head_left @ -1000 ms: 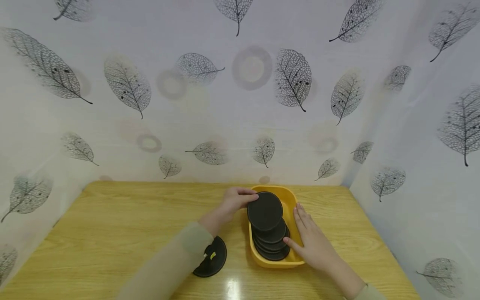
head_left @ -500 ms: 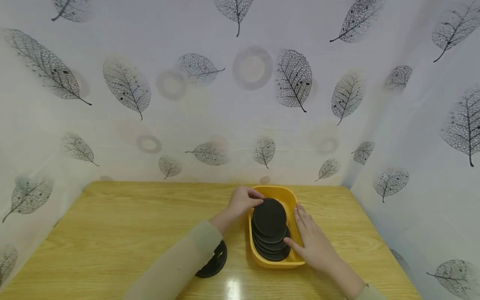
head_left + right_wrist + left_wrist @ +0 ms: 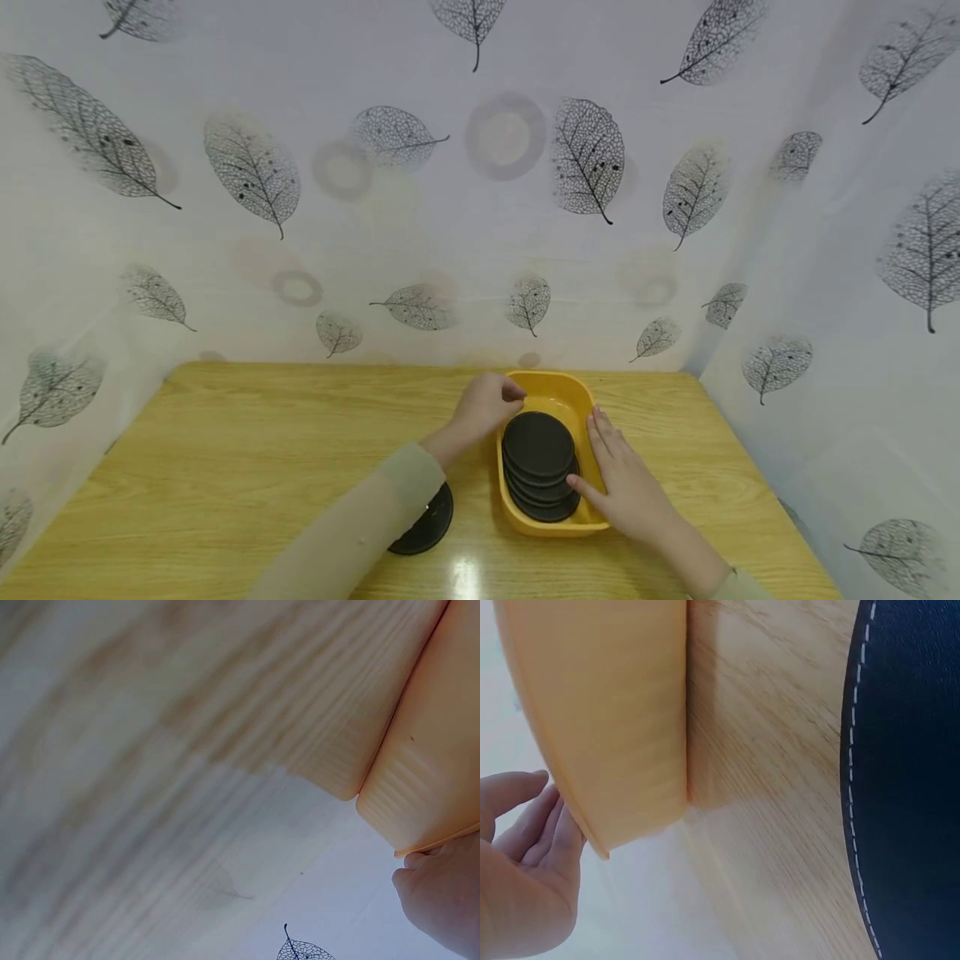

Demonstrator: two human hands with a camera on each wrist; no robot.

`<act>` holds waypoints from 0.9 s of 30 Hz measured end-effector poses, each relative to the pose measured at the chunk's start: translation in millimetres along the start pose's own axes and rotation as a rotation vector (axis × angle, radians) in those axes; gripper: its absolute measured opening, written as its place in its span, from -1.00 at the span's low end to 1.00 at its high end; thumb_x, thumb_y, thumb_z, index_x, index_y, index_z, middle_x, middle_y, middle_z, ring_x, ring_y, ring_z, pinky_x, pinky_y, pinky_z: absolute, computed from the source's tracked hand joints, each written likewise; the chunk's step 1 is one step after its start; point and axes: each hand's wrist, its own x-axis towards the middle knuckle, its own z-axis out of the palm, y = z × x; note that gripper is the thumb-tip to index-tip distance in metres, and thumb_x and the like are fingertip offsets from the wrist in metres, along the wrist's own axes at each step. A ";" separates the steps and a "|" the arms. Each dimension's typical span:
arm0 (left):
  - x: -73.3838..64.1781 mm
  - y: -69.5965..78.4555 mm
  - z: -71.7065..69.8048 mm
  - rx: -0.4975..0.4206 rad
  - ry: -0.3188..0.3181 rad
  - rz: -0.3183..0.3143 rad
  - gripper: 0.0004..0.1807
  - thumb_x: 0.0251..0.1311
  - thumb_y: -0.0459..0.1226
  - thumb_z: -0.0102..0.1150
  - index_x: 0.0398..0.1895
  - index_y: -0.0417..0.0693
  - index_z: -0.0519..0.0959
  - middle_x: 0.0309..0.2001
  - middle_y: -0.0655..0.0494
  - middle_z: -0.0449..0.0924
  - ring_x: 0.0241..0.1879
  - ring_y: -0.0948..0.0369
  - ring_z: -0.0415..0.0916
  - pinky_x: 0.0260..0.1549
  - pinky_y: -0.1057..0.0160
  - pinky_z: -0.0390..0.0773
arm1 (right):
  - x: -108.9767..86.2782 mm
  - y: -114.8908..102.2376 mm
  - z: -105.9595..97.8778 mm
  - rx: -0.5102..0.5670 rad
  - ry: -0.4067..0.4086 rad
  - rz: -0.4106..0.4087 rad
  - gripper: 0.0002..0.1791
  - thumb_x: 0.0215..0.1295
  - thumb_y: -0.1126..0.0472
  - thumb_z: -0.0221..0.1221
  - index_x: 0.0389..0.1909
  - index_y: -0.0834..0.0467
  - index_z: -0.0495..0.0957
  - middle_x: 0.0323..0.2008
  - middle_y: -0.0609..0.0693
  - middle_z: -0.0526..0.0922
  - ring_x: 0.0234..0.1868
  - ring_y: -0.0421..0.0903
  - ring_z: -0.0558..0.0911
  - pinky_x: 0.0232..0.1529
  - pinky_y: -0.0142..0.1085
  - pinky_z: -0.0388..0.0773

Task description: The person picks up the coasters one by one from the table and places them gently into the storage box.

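Several round black coasters [image 3: 538, 443] lie in an overlapping stack inside a yellow plastic bin [image 3: 553, 528]. At the bin's left rim is my left hand [image 3: 482, 407], fingers bent and thumb apart from them, with nothing held; the left wrist view shows this hand [image 3: 532, 862] beside the rim. My right hand [image 3: 633, 492] rests on the bin's right rim with fingers straight, its thumb reaching inside by the stack's edge. In the right wrist view only part of the right hand [image 3: 442, 889] shows, against the bin's rim.
A round black leather-like piece [image 3: 433, 527] with white edge stitching lies on the wooden table [image 3: 225, 467], left of the bin, partly hidden by my left sleeve [image 3: 360, 525]. A leaf-patterned wall covering [image 3: 450, 233] stands behind the table and along its sides.
The top coaster, pinched by my left hand earlier, has come down onto the stack and been let go. My left hand has moved slightly right. My right hand has stayed in place.
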 end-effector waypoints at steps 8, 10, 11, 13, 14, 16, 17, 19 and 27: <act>2.2 -12.2 -14.2 -0.205 -0.022 -0.038 -0.81 0.37 -0.40 0.36 -0.02 -0.29 0.78 -0.06 -0.16 0.83 -0.07 -0.02 0.78 -0.12 0.25 0.80 | 0.2 -0.8 0.5 -0.013 0.004 0.001 0.01 0.51 -0.16 0.22 0.64 0.43 0.05 0.69 0.33 -0.01 0.69 0.30 0.10 0.61 0.25 0.15; 1.1 -14.9 -18.5 -0.247 -0.017 -0.054 -0.79 0.37 -0.43 0.35 0.00 -0.35 0.76 -0.06 -0.19 0.82 -0.10 -0.02 0.79 -0.14 0.26 0.80 | 0.0 -0.6 0.6 -0.012 0.007 0.000 0.01 0.51 -0.16 0.23 0.63 0.43 0.06 0.69 0.33 0.00 0.69 0.30 0.10 0.61 0.25 0.15; 0.3 -16.4 -20.7 -0.253 -0.014 -0.059 -0.80 0.36 -0.43 0.34 -0.01 -0.35 0.76 -0.06 -0.19 0.82 -0.10 -0.01 0.79 -0.14 0.26 0.80 | -0.1 -0.5 0.7 -0.011 0.007 0.000 0.01 0.51 -0.17 0.23 0.63 0.43 0.06 0.69 0.33 0.00 0.69 0.30 0.10 0.61 0.26 0.15; -1.2 -20.6 -24.9 -0.266 -0.011 -0.070 -0.80 0.35 -0.45 0.34 -0.02 -0.37 0.76 -0.06 -0.21 0.82 -0.11 0.00 0.79 -0.13 0.25 0.81 | 0.0 -0.3 0.5 -0.013 0.008 -0.001 0.01 0.51 -0.17 0.22 0.63 0.43 0.06 0.69 0.33 0.00 0.68 0.31 0.11 0.61 0.26 0.16; -2.4 -22.6 -27.3 -0.269 -0.011 -0.075 -0.80 0.35 -0.45 0.35 -0.03 -0.37 0.76 -0.07 -0.21 0.82 -0.12 0.01 0.79 -0.12 0.23 0.81 | 0.3 -0.2 0.4 -0.015 0.008 -0.001 0.02 0.51 -0.17 0.22 0.64 0.43 0.06 0.69 0.33 0.00 0.68 0.31 0.11 0.60 0.26 0.17; -5.9 -26.2 -32.6 -0.280 -0.013 -0.088 -0.81 0.33 -0.45 0.36 -0.05 -0.37 0.76 -0.08 -0.21 0.82 -0.13 0.01 0.79 -0.10 0.19 0.81 | 0.7 0.1 0.1 -0.020 0.009 -0.002 0.02 0.51 -0.18 0.23 0.63 0.43 0.06 0.69 0.34 0.00 0.68 0.31 0.11 0.60 0.26 0.18; -8.2 -27.5 -35.4 -0.287 -0.016 -0.099 -0.81 0.33 -0.44 0.36 -0.05 -0.35 0.77 -0.09 -0.21 0.82 -0.13 0.00 0.79 -0.09 0.17 0.81 | 1.0 0.2 0.0 -0.022 0.009 -0.001 0.02 0.50 -0.18 0.23 0.64 0.43 0.06 0.69 0.33 0.00 0.68 0.31 0.11 0.59 0.27 0.19; -13.2 -31.1 -41.0 -0.321 -0.028 -0.107 -0.81 0.33 -0.45 0.35 -0.05 -0.37 0.76 -0.09 -0.23 0.82 -0.13 -0.01 0.80 -0.05 0.09 0.82 | 1.2 0.5 -0.1 -0.023 0.010 0.001 0.02 0.50 -0.18 0.23 0.63 0.43 0.07 0.69 0.34 0.00 0.68 0.31 0.12 0.59 0.27 0.19; -38.1 -44.4 -62.7 -0.422 -0.103 -0.073 -0.76 0.39 -0.48 0.26 0.03 -0.51 0.68 -0.04 -0.36 0.77 -0.16 0.10 0.79 0.00 0.01 0.81 | 1.2 0.6 0.2 -0.009 0.005 0.005 0.02 0.50 -0.18 0.23 0.63 0.43 0.07 0.70 0.31 -0.05 0.68 0.31 0.11 0.60 0.27 0.17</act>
